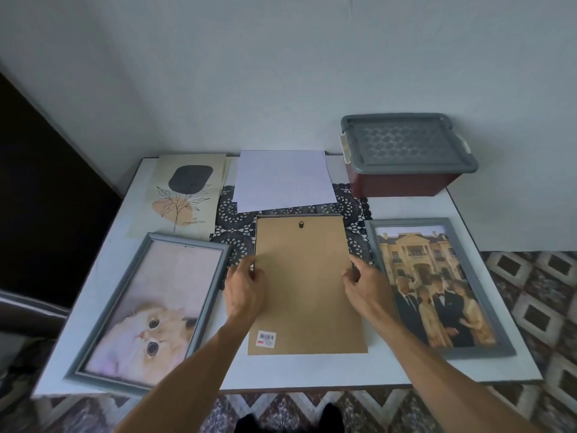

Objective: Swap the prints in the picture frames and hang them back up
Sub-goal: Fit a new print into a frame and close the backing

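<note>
On the white table [312, 370], a brown cardboard backing board [304, 295] lies flat at the near centre, with a barcode sticker [266, 339] at its near-left corner and a small metal hanger [301, 224] near its far edge. The left hand [245, 287] curls its fingers over the board's left edge, and the right hand [365, 281] grips the right edge, thumb on top. A grey-framed cat print [146, 310] lies to the left, and a grey-framed print of people before a building [437, 285] lies to the right. Farther back are a black lace doily [237, 214], a loose beige botanical print [184, 195], a white paper sheet [281, 179] and a dark red plastic box with a grey lid [406, 151].
</note>
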The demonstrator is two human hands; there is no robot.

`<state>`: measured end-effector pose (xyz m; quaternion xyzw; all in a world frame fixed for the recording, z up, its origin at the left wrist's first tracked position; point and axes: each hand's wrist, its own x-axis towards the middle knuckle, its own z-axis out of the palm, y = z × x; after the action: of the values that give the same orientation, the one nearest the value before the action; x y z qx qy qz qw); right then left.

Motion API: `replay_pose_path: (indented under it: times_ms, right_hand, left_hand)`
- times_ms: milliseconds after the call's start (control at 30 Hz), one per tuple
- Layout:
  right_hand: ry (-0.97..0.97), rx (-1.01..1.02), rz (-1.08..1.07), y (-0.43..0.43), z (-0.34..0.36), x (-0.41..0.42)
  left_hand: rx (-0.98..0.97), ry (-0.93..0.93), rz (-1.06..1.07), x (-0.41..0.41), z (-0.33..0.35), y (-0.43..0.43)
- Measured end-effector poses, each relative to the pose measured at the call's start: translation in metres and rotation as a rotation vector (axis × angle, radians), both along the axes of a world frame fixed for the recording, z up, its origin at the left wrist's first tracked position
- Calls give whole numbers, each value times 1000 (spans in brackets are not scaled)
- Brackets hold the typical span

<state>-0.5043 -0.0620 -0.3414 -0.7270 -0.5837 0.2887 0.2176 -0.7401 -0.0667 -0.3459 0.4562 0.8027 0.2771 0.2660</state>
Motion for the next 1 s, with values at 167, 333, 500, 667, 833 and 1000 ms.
replay_pose_path:
  times_ms: [167,333,500,667,833,1000]
  right_hand:
    - [-59,13,-10,-1,4,-7]
    - [-142,-21,-54,3,7,-16]
    - [-185,-53,-70,11,-9,-15]
    - [-144,-2,-84,18,-3,-15]
    - [111,-109,-147,31,0,-8]
    - [304,-215,-259,39,10,-8]
  left_hand:
    - [-55,77,-62,-1,5,2]
    - [-100,175,-103,-5,7,7]
    - [-95,185,-119,-8,6,14]
    - [-142,134,-68,-11,7,21]
    - [-194,55,-61,-13,-2,27]
    - [-165,-20,-86,-9,0,29]
